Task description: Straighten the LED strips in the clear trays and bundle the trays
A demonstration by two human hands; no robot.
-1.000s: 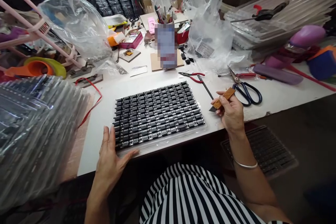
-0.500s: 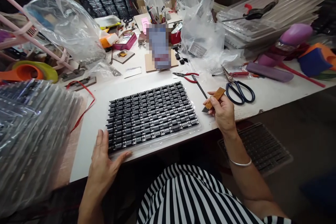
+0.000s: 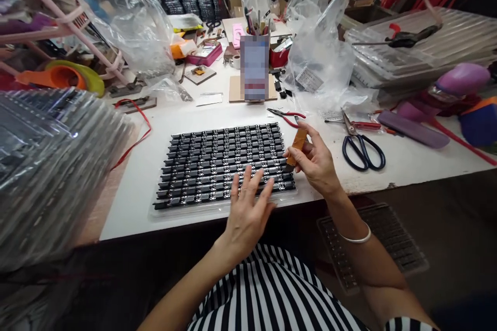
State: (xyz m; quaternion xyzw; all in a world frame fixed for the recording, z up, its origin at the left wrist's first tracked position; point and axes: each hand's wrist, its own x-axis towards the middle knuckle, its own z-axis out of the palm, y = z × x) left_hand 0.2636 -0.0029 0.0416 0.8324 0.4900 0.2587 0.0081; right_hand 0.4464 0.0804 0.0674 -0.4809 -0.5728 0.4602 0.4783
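A clear plastic tray (image 3: 202,208) lies on the white table, filled with rows of small black circuit boards (image 3: 209,163). My left hand (image 3: 248,212) reaches over the tray's front edge, fingers spread above the nearest rows; whether the fingertips touch the boards I cannot tell. At the tray's right end, my right hand (image 3: 319,163) grips a knife (image 3: 298,146) whose handle is wrapped in brown tape. Its blade points down toward the boards and barely shows. Behind that hand lie red-handled pliers (image 3: 287,115), partly covered by the fingers.
Dark-handled scissors (image 3: 363,152) lie to the right of my right hand. Stacked clear trays (image 3: 58,165) fill the left side, with a red ribbon (image 3: 135,139) beside them. A blurred-out phone (image 3: 254,67) stands at the back. Plastic bags (image 3: 322,57) and a purple bottle (image 3: 446,93) are farther right.
My left hand has moved right from the tray's left corner to its front middle. My right hand has brought the knife left to the tray's right end. The tray now sits straighter; the view has shifted.
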